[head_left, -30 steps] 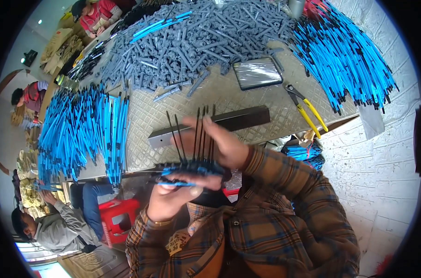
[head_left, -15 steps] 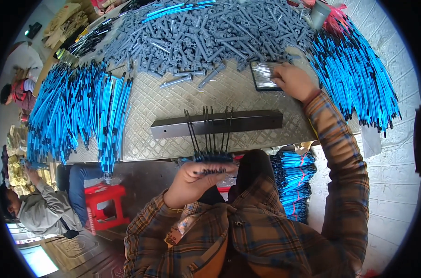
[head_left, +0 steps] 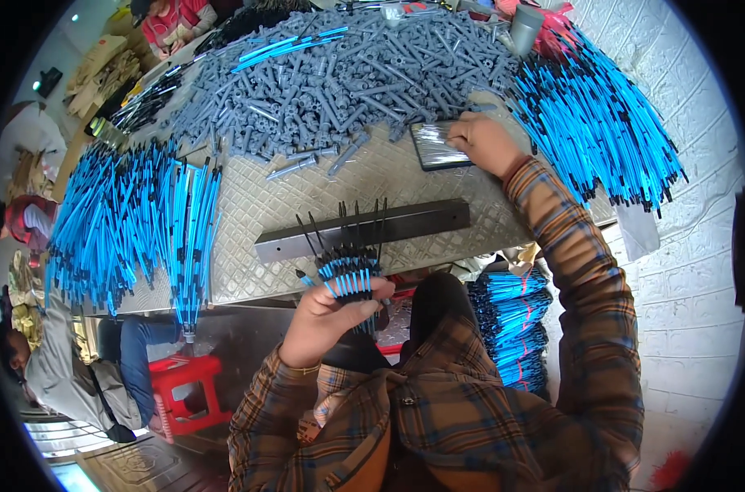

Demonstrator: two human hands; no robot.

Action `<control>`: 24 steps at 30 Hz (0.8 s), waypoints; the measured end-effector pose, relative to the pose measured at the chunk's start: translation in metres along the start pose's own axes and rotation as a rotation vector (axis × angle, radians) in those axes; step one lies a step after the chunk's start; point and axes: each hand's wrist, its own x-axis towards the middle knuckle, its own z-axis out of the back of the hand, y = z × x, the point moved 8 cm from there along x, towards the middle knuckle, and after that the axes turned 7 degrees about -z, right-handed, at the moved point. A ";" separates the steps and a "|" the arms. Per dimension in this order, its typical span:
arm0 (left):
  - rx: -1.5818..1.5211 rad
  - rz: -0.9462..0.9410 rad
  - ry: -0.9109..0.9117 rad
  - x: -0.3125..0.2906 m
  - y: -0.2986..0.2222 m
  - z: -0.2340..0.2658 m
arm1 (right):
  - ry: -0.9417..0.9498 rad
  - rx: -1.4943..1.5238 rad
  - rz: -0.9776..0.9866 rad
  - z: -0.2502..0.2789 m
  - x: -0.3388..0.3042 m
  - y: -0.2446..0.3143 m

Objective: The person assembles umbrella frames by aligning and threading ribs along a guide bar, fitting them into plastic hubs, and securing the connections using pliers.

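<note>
My left hand [head_left: 327, 324] is closed around a fanned bundle of thin blue-and-black rods [head_left: 349, 280], held at the near table edge. A few longer black tips stick up from the bundle in front of a dark metal bar [head_left: 426, 219]. Farther right, my right hand [head_left: 489, 145] rests at a shallow black-rimmed tray [head_left: 448, 166] of thin silvery pins [head_left: 431, 141]. Its fingers are bent together over the tray's right side. Whatever they may pinch is too small to make out.
A wide heap of grey plastic tubes [head_left: 348, 82] covers the far table. Blue-and-black rods lie piled at the left [head_left: 127, 221] and right [head_left: 594, 131]. More bundled rods [head_left: 512, 328] stand below the table. A red stool [head_left: 184, 377] and a seated person [head_left: 69, 369] are at left.
The bundle in my left hand has tilted, so its blue lengths now show. My right hand stays at the tray, its fingers shifted slightly. The whole view has swung a little.
</note>
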 end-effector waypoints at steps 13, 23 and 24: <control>-0.070 -0.056 -0.180 0.000 0.007 0.007 | -0.092 0.525 0.202 0.076 -0.074 0.181; -0.066 -0.114 -0.148 -0.002 0.006 0.006 | -0.099 0.535 0.212 0.068 -0.081 0.193; -0.071 -0.116 -0.149 -0.003 0.006 0.007 | -0.099 0.536 0.212 0.068 -0.081 0.194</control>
